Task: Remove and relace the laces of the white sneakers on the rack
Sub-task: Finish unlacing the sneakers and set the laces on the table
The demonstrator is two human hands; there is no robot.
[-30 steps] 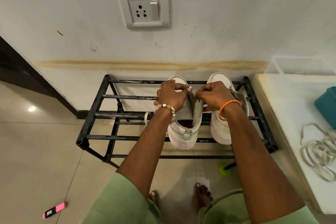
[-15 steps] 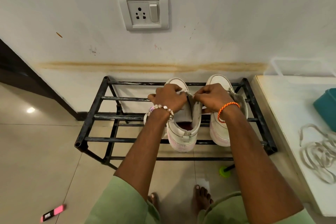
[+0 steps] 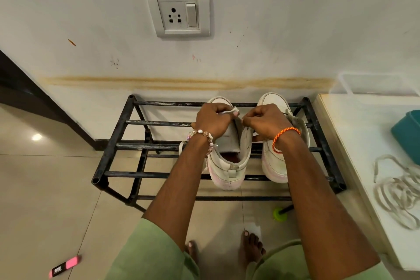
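The left sneaker (image 3: 228,161) stands on the near rails of the black rack (image 3: 118,145), toe toward the wall, its tongue upright. The right sneaker (image 3: 276,166) stands just beside it on the right. The left hand (image 3: 213,120) pinches a white lace end (image 3: 228,112) over the far eyelets; the right hand (image 3: 264,121) is curled at the opposite eyelet row, apparently pinching lace, though the contact is hidden. The lace is judged light, flat and limp: take hold near its tip. The upper should flex; steady it at the eyelet edge. A loose lace (image 3: 400,191) lies on the white counter (image 3: 354,134), far right.
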